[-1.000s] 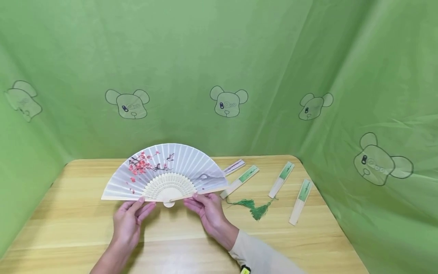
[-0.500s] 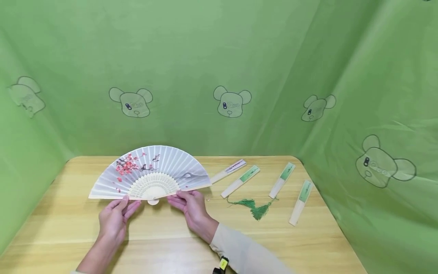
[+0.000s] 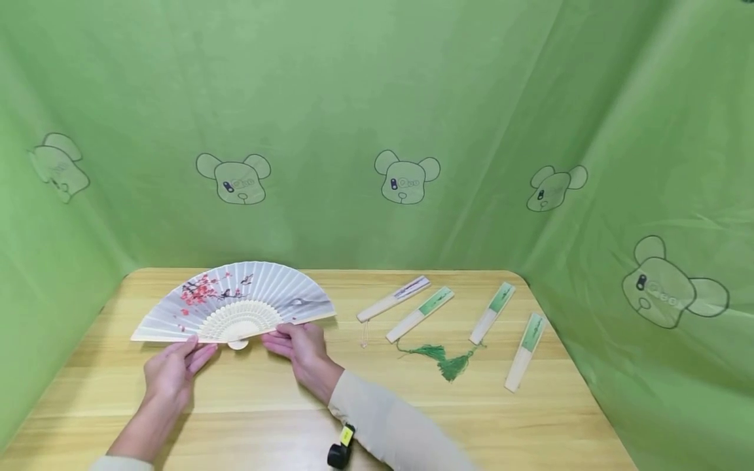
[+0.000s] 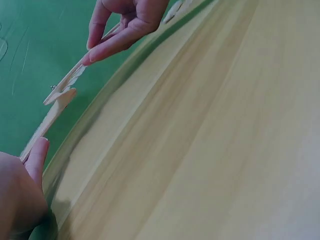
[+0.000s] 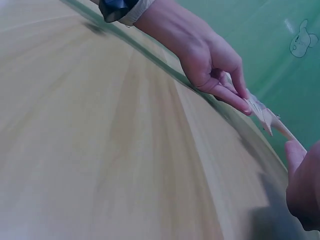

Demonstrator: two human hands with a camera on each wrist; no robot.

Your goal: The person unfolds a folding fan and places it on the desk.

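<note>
A spread folding fan (image 3: 268,288), white with red blossoms and small dark birds, is held up by both hands at the table's left side. My left hand (image 3: 169,374) pinches the lower left edge between thumb and fingers. On the other side of the pivot, my right hand (image 3: 303,350) pinches the lower right edge. The left wrist view shows the fan's outer sticks (image 4: 47,120) edge-on, meeting at the pivot between the two hands. From the right wrist, the left hand (image 5: 212,62) appears with the fan's ribs (image 5: 257,107) at its fingertips.
Right of the spread fan lie several folded fans: one with a purplish print (image 3: 393,299), and green ones (image 3: 420,314), (image 3: 492,313), (image 3: 525,352). Green tassels (image 3: 450,365) lie between them. Green cloth walls (image 3: 330,216) with bear drawings surround the wooden table (image 3: 283,418).
Both hands have carried the spread fan to the left and lowered it slightly. The folded fan with the purplish print, partly covered before, now shows fully.
</note>
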